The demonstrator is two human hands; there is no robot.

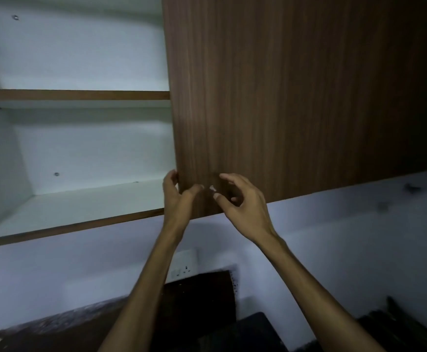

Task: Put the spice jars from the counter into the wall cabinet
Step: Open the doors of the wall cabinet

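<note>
Wall cabinet (80, 148): left bay open. Spice jars are not in view. Left hand (178, 196) pinches the door (283, 97) edge; right hand (242, 207) is loosely curled, empty. I'd swing the door fully wide first.

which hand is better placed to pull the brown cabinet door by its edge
Left, probably: the left hand has fingers curled round the edge of the cabinet door; the right hand hovers before its face, apparently empty.
</note>
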